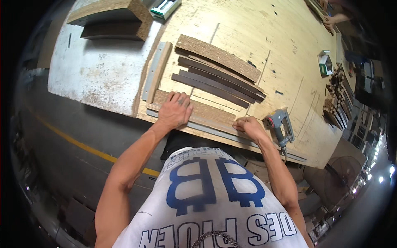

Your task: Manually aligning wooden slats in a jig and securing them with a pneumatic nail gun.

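Observation:
Near the front edge of the bench lies a brown particleboard strip [213,113], against a wood and metal edge rail [206,128]. My left hand [175,110] is on the strip's left part, its fingers bent over it and pressing down. My right hand [249,127] is closed at the strip's right end, fingers curled and pinching there; its fingertips are partly hidden. Just beyond are dark-faced strips [215,87] and a wider particleboard piece [223,58], lying side by side. A grey and red nail gun [279,125] rests right of my right hand.
A wooden stop [159,72] stands left of the strips. Thick particleboard blocks [115,20] and a green-white box [165,8] sit at the far left. Several stacked strips [336,97] and another box [325,63] lie right. Another person's hand [329,22] shows far right.

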`<state>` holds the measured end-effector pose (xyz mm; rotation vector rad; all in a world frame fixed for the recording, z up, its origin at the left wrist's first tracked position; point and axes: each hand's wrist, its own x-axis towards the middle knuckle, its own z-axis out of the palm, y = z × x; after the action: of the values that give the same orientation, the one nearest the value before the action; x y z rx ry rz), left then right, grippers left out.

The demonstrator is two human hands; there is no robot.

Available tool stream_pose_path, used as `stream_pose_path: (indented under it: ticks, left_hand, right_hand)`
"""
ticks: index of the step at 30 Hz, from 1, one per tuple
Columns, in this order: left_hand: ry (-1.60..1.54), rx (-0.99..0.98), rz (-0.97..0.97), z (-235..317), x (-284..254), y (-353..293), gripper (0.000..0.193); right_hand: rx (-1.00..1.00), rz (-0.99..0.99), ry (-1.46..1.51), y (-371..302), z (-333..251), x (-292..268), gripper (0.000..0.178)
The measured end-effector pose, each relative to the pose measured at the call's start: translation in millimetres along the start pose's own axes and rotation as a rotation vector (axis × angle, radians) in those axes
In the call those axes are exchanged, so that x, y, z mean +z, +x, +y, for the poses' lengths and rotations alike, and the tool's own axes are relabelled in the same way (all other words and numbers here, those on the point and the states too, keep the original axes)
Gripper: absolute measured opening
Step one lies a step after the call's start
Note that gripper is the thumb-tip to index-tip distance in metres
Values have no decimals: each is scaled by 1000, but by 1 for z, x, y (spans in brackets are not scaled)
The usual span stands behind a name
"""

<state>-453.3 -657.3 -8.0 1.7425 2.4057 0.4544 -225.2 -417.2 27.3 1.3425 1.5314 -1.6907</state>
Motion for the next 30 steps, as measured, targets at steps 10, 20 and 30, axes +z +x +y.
stream_pose_path:
  ticks: [10,20,30]
  left_hand:
    - [-20,22,31,0,1,1,26]
    - [34,19,51,3,0,2,25]
    - [33,31,72,1,0,1,23]
  right_hand:
    - [-108,76,-156,-3,-11,1,31]
    - [-146,202,-774,12,-16,11,52]
    - [-674,204,-945,31,-85,91,51]
